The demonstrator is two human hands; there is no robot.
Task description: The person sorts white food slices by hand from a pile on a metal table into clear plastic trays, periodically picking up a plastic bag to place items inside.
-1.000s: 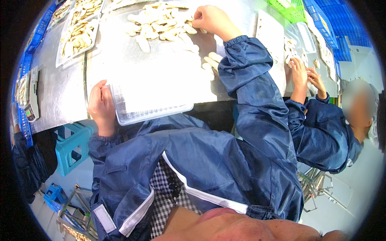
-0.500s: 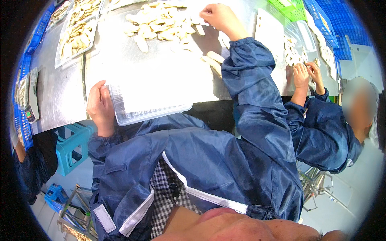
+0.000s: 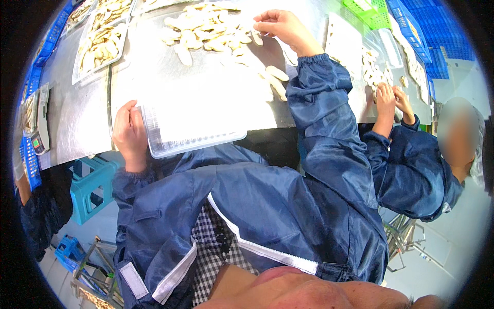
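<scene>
My left hand grips the near-left end of a clear plastic tray at the steel table's front edge; glare hides much of the tray's interior. My right hand is up at the right side of a loose pile of pale, oblong slices, apparently mushrooms, its fingertips pinched on one slice. Several more slices lie apart from the pile, beside my right sleeve.
Filled trays and a scale stand left on the steel table. Green and blue crates are upper right. A co-worker's hands handle pieces at right. A stool and another person's arm are lower left.
My right hand has moved slightly rightward from the pile's edge, rising and then dipping a little. The co-worker's hands moved slightly lower. My left hand stays on the tray.
</scene>
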